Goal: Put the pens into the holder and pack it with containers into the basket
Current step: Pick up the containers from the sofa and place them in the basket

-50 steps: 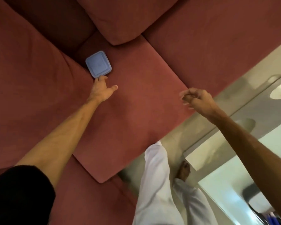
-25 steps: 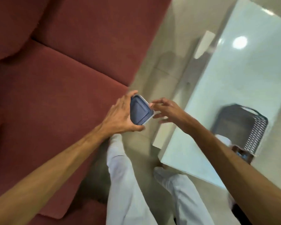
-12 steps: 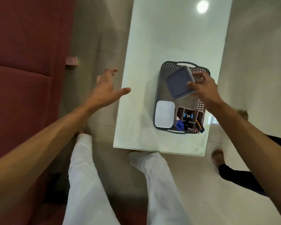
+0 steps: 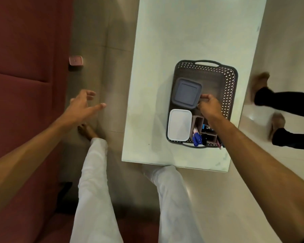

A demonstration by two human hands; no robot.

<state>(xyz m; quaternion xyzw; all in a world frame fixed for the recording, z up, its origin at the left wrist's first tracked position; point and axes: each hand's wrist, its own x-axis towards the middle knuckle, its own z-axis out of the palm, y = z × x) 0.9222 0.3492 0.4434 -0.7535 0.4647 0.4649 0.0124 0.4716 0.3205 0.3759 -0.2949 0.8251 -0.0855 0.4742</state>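
Blue container (image 4: 186, 92), white container (image 4: 179, 126), pen holder (image 4: 204, 132) in basket (image 4: 230, 81)

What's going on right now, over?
Right hand setting blue-lidded container in basket. Left hand open, empty. Pen holder, white container packed. Nothing blocking.

Head-worn camera looks steeply down from above at the table (image 4: 191, 32).

L hand (image 4: 82, 106) out to side, palm down, fingers spread, empty. R hand (image 4: 209, 106) reaching fwd, arm extended, fingers curled, thumb+index pinched. Both forearms bare.
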